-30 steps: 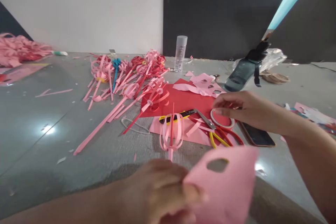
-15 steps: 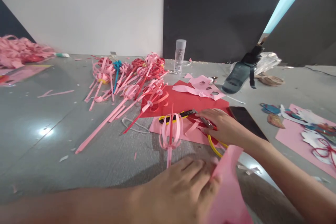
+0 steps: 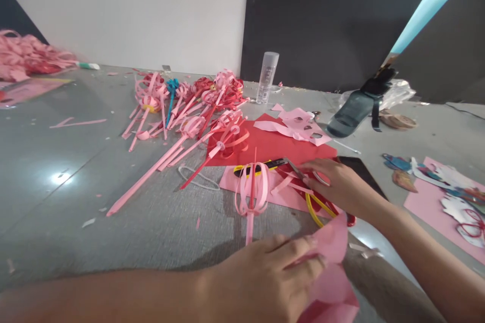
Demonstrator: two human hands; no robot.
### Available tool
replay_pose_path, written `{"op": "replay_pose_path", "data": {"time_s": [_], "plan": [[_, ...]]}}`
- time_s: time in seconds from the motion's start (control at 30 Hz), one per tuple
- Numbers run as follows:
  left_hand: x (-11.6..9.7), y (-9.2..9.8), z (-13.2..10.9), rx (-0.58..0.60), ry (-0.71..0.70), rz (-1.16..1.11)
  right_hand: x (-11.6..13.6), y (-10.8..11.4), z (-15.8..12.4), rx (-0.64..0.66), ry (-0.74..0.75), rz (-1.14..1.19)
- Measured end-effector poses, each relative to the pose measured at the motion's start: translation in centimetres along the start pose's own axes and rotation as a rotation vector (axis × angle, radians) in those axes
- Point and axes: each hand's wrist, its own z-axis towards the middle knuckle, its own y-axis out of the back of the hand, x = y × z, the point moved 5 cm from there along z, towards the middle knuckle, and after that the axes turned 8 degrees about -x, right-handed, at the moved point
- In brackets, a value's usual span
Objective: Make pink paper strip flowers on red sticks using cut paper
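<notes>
Left hand: fingers of the left hand [image 3: 269, 277] are pinched on the creased pink sheet [image 3: 331, 287], low in front, near the wearer.
Pink sheet: thin paper by the look of it. Should be near weightless, floppy, quick to crease or tear. Best hold is probably a flat pinch close to the edge, no hard squeeze.
Paper lantern: the strip lantern [image 3: 252, 189] is just beyond the left hand, its pink stem running down to that hand; whether the fingers hold it, can't tell. Cage of curved strips looks springy but easy to crush; take it by the stem.
Right hand: the right hand [image 3: 335, 181] is over the tools, fingers at the scissors [image 3: 297, 170]; can't tell if they grip.
Scissors: on paper scraps, metal blades partly covered. Likely the heaviest, stiffest item here, smooth at the blades; better held at the handles.
Tape roll: pale ring [image 3: 322, 177] partly behind the right fingers. Likely light and rigid; rim is the natural hold.
</notes>
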Motion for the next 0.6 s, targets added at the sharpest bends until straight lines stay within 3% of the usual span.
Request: {"op": "replay_pose_path", "data": {"time_s": [0.1,0.2,0.33,0.43,0.53,0.6], "plan": [[-0.4,0.5,0.0,-0.082,-0.043,0.070,1.8,0.3,1.0,-0.019,0.023,-0.009],[-1.2,1.3,-0.1,-0.176,-0.173,0.128,3.8,0.1,3.4,-0.001,0.070,-0.036],[-1.7,0.8,-0.4,-0.161,-0.244,0.091,6.1,-1.3,7.1,0.087,0.214,-0.058],[-1.4,0.2,-0.5,-0.107,-0.169,0.036,7.1,-2.3,8.6,0.123,0.312,-0.086],[-0.6,-0.4,-0.6,0.011,-0.019,-0.037,7.6,-3.0,8.6,0.155,0.381,-0.096],[-0.4,-0.7,-0.8,0.026,0.051,-0.060,7.7,-3.1,8.3,0.161,0.387,-0.098]]}}
